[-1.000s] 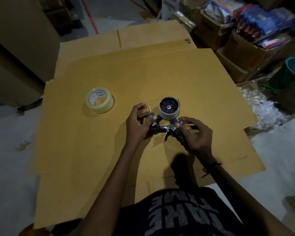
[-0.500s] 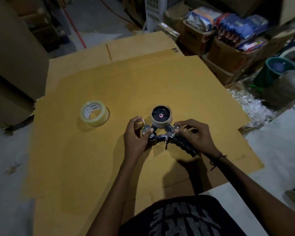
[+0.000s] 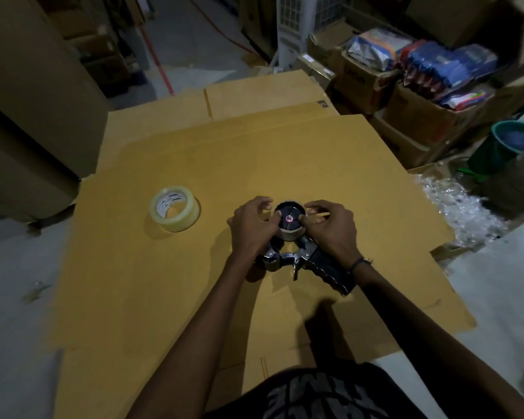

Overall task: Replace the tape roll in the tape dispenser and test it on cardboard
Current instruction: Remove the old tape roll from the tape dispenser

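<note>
Cardboard [image 3: 285,152] sheets cover floor; boxes [image 3: 412,113] seemingly beyond.

The left hand [image 3: 251,228] and right hand [image 3: 330,229] hide the sides of the spent core [image 3: 289,220].

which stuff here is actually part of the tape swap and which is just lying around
Job: tape dispenser, spent core on its hub with left hand and right hand pinching it, new tape roll, cardboard sheet.

Lying about: green bucket, plastic wrap, stocked boxes.
</note>
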